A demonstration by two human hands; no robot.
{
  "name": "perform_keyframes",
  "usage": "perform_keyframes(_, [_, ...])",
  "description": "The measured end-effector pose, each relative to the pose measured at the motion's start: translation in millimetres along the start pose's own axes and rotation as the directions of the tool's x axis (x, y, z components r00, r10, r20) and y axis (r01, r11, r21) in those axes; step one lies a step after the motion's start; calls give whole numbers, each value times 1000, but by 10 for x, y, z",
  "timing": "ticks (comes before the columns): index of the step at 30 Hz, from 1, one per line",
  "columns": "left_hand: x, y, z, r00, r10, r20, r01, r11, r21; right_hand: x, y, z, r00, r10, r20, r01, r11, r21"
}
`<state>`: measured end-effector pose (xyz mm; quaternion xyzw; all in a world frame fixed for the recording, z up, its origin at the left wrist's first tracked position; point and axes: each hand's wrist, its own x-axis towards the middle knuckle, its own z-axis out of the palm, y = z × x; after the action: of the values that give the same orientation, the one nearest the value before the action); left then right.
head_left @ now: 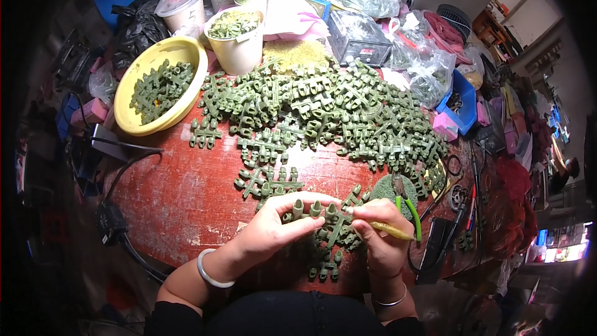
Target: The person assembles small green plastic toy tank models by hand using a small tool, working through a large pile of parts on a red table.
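Observation:
My left hand (pixel 273 227) is closed round a dark green moulded piece (pixel 316 210) with a row of short round knobs, held above the table's near edge. From the other side my right hand (pixel 380 242) meets the piece with its fingertips. A slim tool with a yellowish handle (pixel 392 231) is pinched in that hand; its working tip is hidden. More green branched pieces (pixel 326 269) lie just below and between my hands. Beyond them a large heap of the same pieces (pixel 298 99) covers the table's far half.
On the red table (pixel 180 193), a yellow basin (pixel 202 56) of green pieces stands left. White tubs (pixel 239 56) of green bits stand behind. Green-handled pliers (pixel 415 218) rest by a round green pad (pixel 380 194) near my right hand. Blue bins (pixel 463 121) and bags crowd the right.

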<state>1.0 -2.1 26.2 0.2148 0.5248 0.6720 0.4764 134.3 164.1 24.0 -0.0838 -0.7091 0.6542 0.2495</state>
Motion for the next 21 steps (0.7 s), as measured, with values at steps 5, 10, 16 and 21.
perform_keyframes(5, [8, -91, -33, 998, 62, 15, -63, 997, 49, 32, -5, 15, 984, -175, 40, 179, 973, -144])
perform_keyframes(10, [19, -114, -32, 999, 35, 37, -36, 999, 20, 6, -68, 59, 972, -235, -27, 207, 902, -379])
perform_keyframes(16, [8, -38, -24, 999, -33, 33, 33, 999, -20, 8, -46, 76, 963, -255, 85, 268, 899, -347])
perform_keyframes(21, [32, -44, -56, 983, -183, 7, 179, 951, -252, -25, -46, 30, 985, -129, -111, 97, 962, -256])
